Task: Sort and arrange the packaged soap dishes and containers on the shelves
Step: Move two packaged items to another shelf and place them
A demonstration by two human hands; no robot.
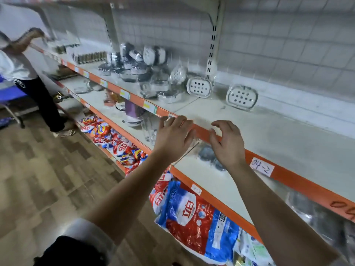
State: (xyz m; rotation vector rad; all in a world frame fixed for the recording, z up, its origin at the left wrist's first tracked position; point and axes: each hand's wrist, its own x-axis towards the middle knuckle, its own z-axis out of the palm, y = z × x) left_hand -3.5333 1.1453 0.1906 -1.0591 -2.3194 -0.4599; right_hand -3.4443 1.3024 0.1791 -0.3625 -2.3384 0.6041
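Note:
Two white packaged soap dishes with dark holes lean against the back of the upper shelf (269, 135): one (241, 96) to the right, another (199, 86) by the upright. Left of them lies a jumbled pile of wrapped soap dishes and containers (146, 73). My left hand (173, 137) and my right hand (227, 144) hover at the shelf's orange front edge, fingers loosely curled, holding nothing. Both are well short of the soap dishes.
The shelf below holds plates, glassware (149, 129) and some wrapped items (209, 154). Detergent bags (192, 212) fill the bottom shelf. Another person (25, 73) stands at the far left, reaching to the shelf. A label reading 04-2 (262, 167) sticks on the orange edge.

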